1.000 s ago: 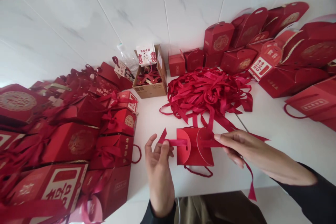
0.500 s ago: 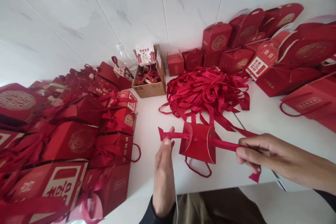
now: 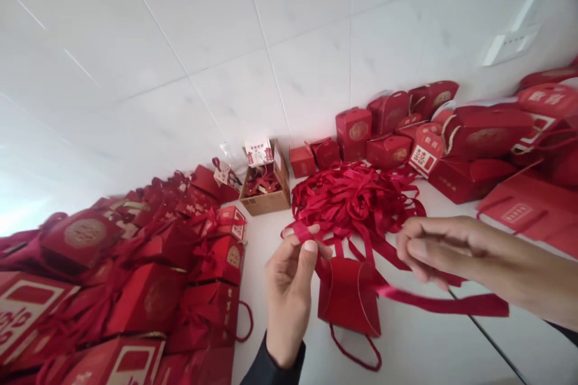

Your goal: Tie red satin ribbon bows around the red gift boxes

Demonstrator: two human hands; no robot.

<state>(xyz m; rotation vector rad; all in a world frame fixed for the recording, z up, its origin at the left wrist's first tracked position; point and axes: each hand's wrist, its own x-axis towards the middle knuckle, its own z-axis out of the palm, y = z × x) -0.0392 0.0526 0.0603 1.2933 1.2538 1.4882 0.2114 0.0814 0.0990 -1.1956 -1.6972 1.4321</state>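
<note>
Right now your left hand (image 3: 289, 280) pinches one end of the ribbon (image 3: 445, 304) threaded through the small red box (image 3: 347, 301) on the white table (image 3: 419, 349). Your right hand (image 3: 436, 249) is loosely curled above the other end; grip unclear.

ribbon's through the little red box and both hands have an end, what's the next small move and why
Probably cross the two ends over the top of the small red box to start a knot. The left hand pinches one ribbon end up beside the box, while the right hand holds the other end out to the side. The ends are apart and nothing is tied yet.
</note>
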